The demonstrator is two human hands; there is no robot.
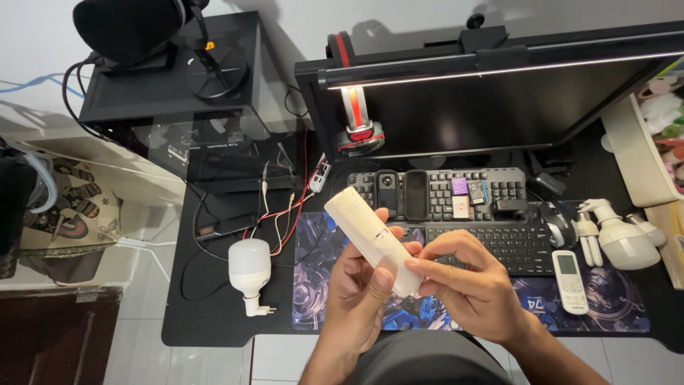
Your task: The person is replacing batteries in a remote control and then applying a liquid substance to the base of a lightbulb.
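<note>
Black desk, cluttered with electronics, seen from above.

A cream plastic bar-shaped device (373,239) is held tilted above a blue printed desk mat (320,246); it is clasped by the left hand (363,289) and pinched at its lower end by the right hand (470,285) (a white bulb lamp (249,267) lies left, a white remote (570,281) right).

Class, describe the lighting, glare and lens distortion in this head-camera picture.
Head view: sharp throughout; the light bar above the dark monitor glows bright; the white remote held by left hand and right hand is evenly lit, slightly washed; wide lens bends the monitor's edges; soft shadows on wall.
</note>
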